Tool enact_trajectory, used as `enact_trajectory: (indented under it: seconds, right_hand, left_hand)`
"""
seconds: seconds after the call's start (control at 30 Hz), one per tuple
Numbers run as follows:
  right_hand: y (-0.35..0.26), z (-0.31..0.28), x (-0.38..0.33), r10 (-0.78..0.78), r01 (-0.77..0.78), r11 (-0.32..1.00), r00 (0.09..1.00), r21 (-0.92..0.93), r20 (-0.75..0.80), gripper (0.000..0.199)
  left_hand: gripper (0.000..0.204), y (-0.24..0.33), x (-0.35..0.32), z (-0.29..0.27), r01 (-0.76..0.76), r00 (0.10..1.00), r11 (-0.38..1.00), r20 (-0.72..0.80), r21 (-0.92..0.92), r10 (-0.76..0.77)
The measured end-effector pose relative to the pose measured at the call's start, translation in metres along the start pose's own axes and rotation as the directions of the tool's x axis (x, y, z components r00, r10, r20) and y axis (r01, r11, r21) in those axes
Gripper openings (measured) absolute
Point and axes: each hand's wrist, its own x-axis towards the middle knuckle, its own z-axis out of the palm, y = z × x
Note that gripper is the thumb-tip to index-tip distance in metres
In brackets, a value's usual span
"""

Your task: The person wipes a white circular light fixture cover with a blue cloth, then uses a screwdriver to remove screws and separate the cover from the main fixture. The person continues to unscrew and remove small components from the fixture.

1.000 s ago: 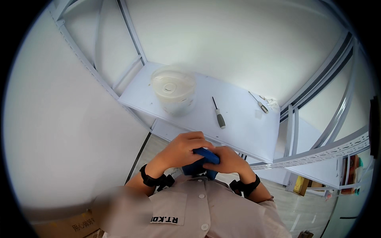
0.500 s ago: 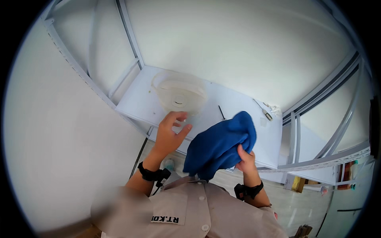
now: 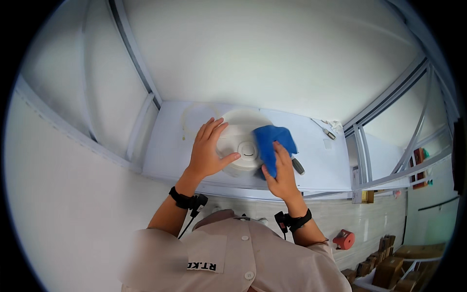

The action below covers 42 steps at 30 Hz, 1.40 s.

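A round white appliance (image 3: 248,150) with an oval mark on its top stands on the white table; its exact kind I cannot make out. At its left side is my left hand (image 3: 208,150), fingers spread and thumb reaching over the top, holding nothing. Whether it presses on the surface is hard to tell. My right hand (image 3: 282,176) grips a blue cloth (image 3: 273,140), bunched over the right part of the appliance. A pale cord (image 3: 184,121) curves across the table on the left.
A dark-handled tool (image 3: 298,166) lies right of the appliance. Farther right are a screwdriver-like tool (image 3: 329,134) and a crumpled white scrap (image 3: 334,124). Grey metal frame posts (image 3: 361,155) flank the white table (image 3: 321,170). A red stool (image 3: 344,239) and cardboard boxes (image 3: 389,270) stand on the floor.
The blue cloth has moved from in front of me, forward and down onto the appliance, with my right hand gripping it. My left hand has spread its fingers beside the appliance. The view has shifted.
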Motion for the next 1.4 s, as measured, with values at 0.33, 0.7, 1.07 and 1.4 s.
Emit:
enact_trajectory:
  seconds: [0.33, 0.7, 1.07, 1.4]
  right_hand:
    - [-0.021, 0.019, 0.014, 0.196, -0.178, 0.956, 0.979, -0.235, 0.054, 0.066]
    - [-0.065, 0.049, 0.062, 0.042, 0.003, 0.986, 0.962, -0.166, 0.27, 0.07]
    - [-0.066, 0.049, 0.061, 0.067, -0.016, 0.98, 0.966, -0.2, 0.252, 0.067]
    - [-0.032, 0.012, 0.029, 0.242, -0.198, 0.941, 0.96, -0.273, 0.139, 0.063]
  left_hand:
    - [0.106, -0.056, 0.009, 0.018, 0.173, 0.969, 0.88, 0.235, -0.443, -0.072]
    - [0.141, -0.078, 0.004, 0.019, 0.102, 0.958, 0.865, 0.282, -0.492, 0.048]
    - [0.146, -0.072, 0.003, 0.024, 0.108, 0.965, 0.845, 0.26, -0.524, 0.038]
    - [0.165, -0.067, -0.002, 0.025, 0.176, 0.961, 0.82, 0.275, -0.544, -0.024]
